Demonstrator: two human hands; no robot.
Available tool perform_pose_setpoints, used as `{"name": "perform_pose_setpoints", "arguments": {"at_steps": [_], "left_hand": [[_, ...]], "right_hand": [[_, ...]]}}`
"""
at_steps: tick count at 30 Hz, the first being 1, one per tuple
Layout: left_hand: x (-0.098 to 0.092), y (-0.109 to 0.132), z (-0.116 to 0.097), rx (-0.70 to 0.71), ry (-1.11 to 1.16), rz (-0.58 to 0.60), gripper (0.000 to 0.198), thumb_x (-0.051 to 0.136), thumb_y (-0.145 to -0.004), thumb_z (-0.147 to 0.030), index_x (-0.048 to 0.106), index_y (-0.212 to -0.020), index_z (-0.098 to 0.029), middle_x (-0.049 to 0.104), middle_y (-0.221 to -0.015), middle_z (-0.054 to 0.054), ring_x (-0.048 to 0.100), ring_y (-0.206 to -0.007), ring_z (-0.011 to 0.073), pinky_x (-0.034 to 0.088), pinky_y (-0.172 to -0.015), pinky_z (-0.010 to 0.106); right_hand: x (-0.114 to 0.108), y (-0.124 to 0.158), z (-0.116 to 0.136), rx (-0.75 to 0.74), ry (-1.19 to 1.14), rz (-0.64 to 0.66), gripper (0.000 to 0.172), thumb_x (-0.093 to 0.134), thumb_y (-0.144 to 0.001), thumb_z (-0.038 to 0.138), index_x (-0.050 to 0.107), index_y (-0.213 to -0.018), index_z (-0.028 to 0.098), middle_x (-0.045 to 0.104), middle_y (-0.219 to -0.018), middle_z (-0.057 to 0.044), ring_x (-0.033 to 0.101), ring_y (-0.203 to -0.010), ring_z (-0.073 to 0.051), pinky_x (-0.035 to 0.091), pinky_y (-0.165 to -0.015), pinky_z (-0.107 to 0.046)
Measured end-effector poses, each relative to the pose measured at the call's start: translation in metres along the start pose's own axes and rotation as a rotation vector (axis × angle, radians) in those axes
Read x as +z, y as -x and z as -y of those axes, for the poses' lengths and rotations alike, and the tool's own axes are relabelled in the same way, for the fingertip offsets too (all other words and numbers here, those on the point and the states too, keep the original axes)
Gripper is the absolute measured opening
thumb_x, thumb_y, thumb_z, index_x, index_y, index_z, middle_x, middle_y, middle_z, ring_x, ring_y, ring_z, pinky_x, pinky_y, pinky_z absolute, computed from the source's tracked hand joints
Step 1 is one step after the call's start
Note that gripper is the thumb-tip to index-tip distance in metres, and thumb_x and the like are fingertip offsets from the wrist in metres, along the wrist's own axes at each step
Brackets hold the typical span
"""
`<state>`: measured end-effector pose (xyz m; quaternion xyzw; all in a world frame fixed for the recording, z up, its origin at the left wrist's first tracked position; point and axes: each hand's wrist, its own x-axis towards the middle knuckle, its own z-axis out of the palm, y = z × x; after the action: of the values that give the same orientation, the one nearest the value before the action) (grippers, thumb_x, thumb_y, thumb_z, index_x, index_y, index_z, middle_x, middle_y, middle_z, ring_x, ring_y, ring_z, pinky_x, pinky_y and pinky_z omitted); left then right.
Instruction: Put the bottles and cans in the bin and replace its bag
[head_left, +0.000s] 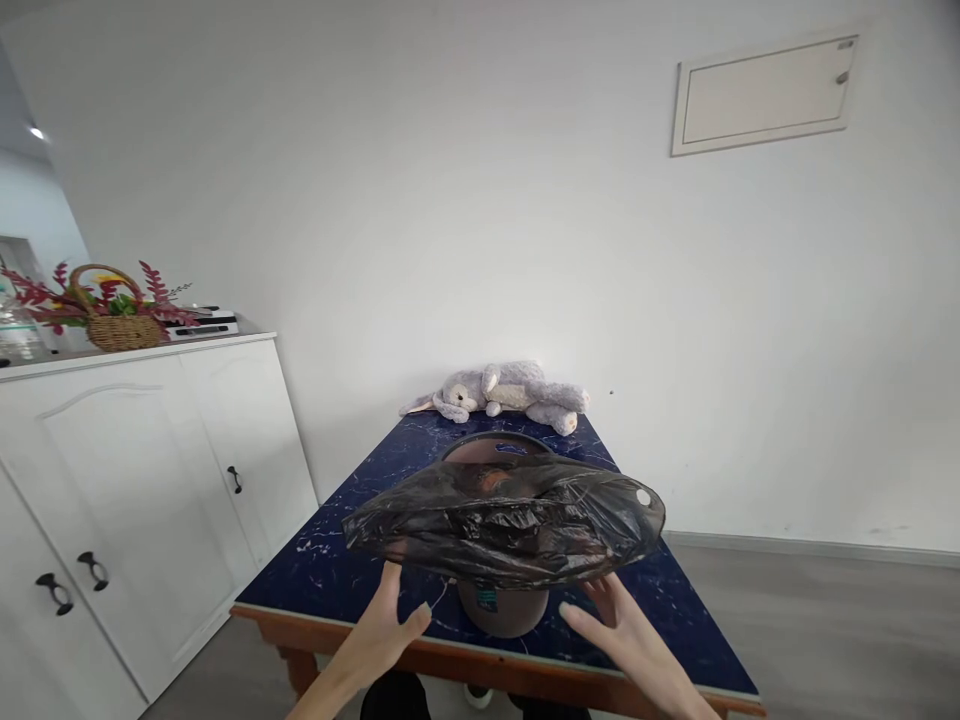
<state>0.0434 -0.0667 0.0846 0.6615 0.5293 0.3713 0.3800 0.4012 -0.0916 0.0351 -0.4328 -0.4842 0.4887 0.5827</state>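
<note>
A black plastic garbage bag [525, 520] is spread wide across the front of a brownish trash bin [502, 610] standing on the table. The bin's far rim shows behind it; the near rim is hidden. My left hand [386, 620] is at the bag's lower left edge, its fingers partly behind the thin film and its thumb stretched apart. On the right, my right hand [611, 625] reaches under the lower edge in the same way, thumb spread toward the bin. Neither thumb presses on the bag.
The blue marbled table [322, 550] has a wooden edge. A grey plush rabbit [502, 390] lies at its far end against the wall. To the left, a white cabinet [142, 450] carries a flower basket [124, 330]. A panel [765, 95] is set in the wall.
</note>
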Motion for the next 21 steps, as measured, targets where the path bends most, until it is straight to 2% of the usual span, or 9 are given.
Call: {"name": "perform_pose_setpoints", "arguments": {"at_steps": [2,4,7,9,12,15,16,18,21], "left_hand": [[0.010,-0.008,-0.033,0.055,0.077,0.016,0.092,0.080,-0.070,-0.078,0.063,-0.144,-0.025,0.068,-0.141,0.018,0.026,-0.159,0.0473,0.027,-0.127,0.059],[0.018,-0.017,-0.074,0.091,0.163,-0.031,0.078,0.079,-0.077,-0.071,0.067,-0.140,-0.028,0.073,-0.133,0.015,0.033,-0.157,0.0428,0.031,-0.127,0.051],[0.026,-0.030,-0.128,0.180,0.275,-0.136,0.059,0.070,-0.091,-0.063,0.066,-0.140,-0.031,0.071,-0.138,0.009,0.030,-0.160,0.0337,0.029,-0.129,0.043],[0.028,-0.036,-0.152,0.215,0.361,-0.228,0.055,0.066,-0.095,-0.063,0.066,-0.139,-0.031,0.068,-0.142,0.007,0.032,-0.159,0.0325,0.036,-0.125,0.041],[0.028,-0.046,-0.171,0.236,0.537,-0.267,0.052,0.062,-0.096,-0.066,0.069,-0.131,-0.028,0.072,-0.134,0.009,0.050,-0.146,0.0349,0.049,-0.110,0.041],[0.025,-0.059,-0.184,0.313,0.751,-0.238,0.040,0.065,-0.096,-0.062,0.068,-0.108,-0.023,0.073,-0.096,0.007,0.069,-0.104,0.0285,0.054,-0.095,0.041],[0.024,-0.063,-0.187,0.341,0.820,-0.229,0.036,0.067,-0.096,-0.058,0.066,-0.100,-0.023,0.066,-0.082,0.003,0.066,-0.086,0.0226,0.055,-0.090,0.039],[0.023,-0.069,-0.194,0.382,0.943,-0.189,0.029,0.071,-0.097,-0.047,0.059,-0.089,-0.021,0.044,-0.067,-0.005,0.048,-0.061,0.0120,0.054,-0.076,0.031],[0.020,-0.070,-0.200,0.391,1.051,-0.101,0.025,0.070,-0.094,-0.032,0.053,-0.080,-0.020,0.028,-0.068,-0.008,0.028,-0.054,0.0080,0.041,-0.057,0.024]], "right_hand": [[0.018,-0.009,0.022,-0.055,-0.105,0.009,0.067,0.095,-0.066,0.055,0.073,-0.127,0.042,0.073,-0.136,-0.003,0.052,-0.146,-0.038,0.043,-0.121,-0.049],[0.029,-0.024,0.054,-0.095,-0.200,-0.051,0.072,0.091,-0.070,0.059,0.069,-0.135,0.038,0.073,-0.133,-0.005,0.053,-0.145,-0.035,0.043,-0.121,-0.049],[0.036,-0.052,0.103,-0.100,-0.295,-0.087,0.058,0.080,-0.083,0.064,0.072,-0.131,0.032,0.075,-0.128,-0.006,0.057,-0.141,-0.031,0.052,-0.115,-0.044],[0.038,-0.067,0.128,-0.165,-0.338,-0.059,0.051,0.073,-0.089,0.065,0.075,-0.125,0.029,0.074,-0.129,-0.007,0.055,-0.142,-0.031,0.055,-0.110,-0.041],[0.041,-0.080,0.152,-0.240,-0.446,-0.010,0.043,0.073,-0.089,0.064,0.075,-0.111,0.028,0.077,-0.119,-0.007,0.064,-0.130,-0.031,0.058,-0.104,-0.041],[0.047,-0.088,0.165,-0.274,-0.572,0.072,0.035,0.077,-0.088,0.060,0.069,-0.096,0.028,0.069,-0.083,-0.001,0.072,-0.091,-0.024,0.061,-0.092,-0.040],[0.050,-0.091,0.169,-0.286,-0.595,0.101,0.034,0.078,-0.088,0.059,0.066,-0.093,0.027,0.060,-0.073,0.002,0.067,-0.076,-0.019,0.061,-0.087,-0.037],[0.054,-0.095,0.176,-0.304,-0.596,0.137,0.036,0.077,-0.090,0.059,0.064,-0.090,0.026,0.041,-0.064,0.007,0.049,-0.056,-0.012,0.059,-0.071,-0.029],[0.060,-0.098,0.184,-0.318,-0.508,0.155,0.040,0.074,-0.091,0.062,0.061,-0.089,0.025,0.028,-0.065,0.008,0.028,-0.050,-0.009,0.042,-0.048,-0.022]]}}
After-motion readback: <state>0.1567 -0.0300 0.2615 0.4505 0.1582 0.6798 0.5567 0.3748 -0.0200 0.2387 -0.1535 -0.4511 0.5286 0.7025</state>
